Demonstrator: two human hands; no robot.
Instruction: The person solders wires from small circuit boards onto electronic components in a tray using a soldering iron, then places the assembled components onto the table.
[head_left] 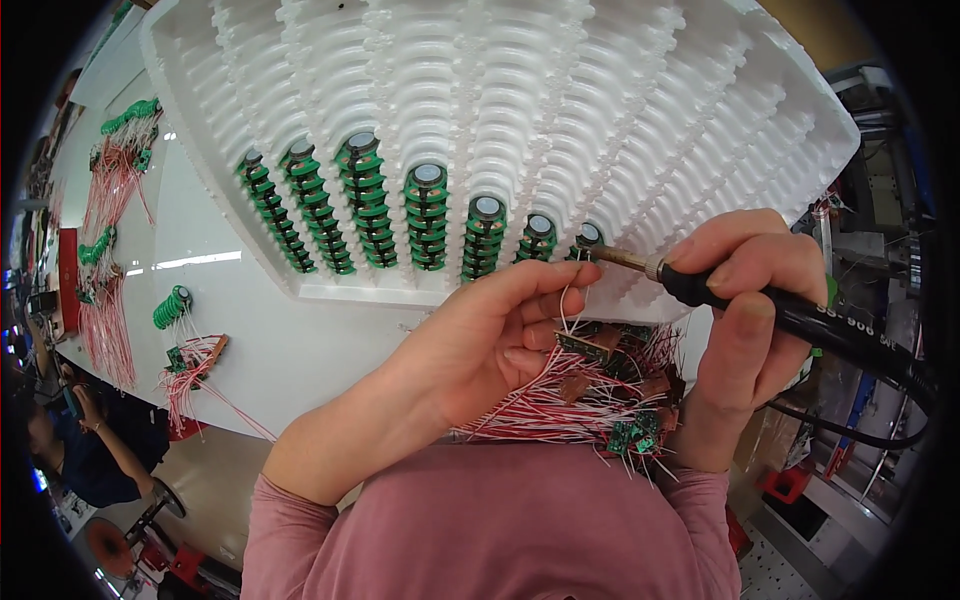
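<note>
My right hand (pixel 750 290) grips a soldering iron (pixel 855 335) by its black handle. Its metal tip reaches left to the fingertips of my left hand (pixel 480 345), beside a round grey-topped part (pixel 588 234) in the foam tray (pixel 420 295). My left thumb and forefinger pinch thin white wires (pixel 567 305) that run down to a small circuit board (pixel 584 347). The exact contact between tip, wires and round part is too small to make out. A bundle of red and white wires (pixel 530 410) with more small boards lies below my hands.
Several rows of round green-and-black parts (pixel 367 205) stand in the tray's grooves. Clusters of green parts with wired boards (pixel 190 355) lie on the white table (pixel 235 340) to the left. A black cable (pixel 850 430) loops at the right. Another person (pixel 100 440) sits at the lower left.
</note>
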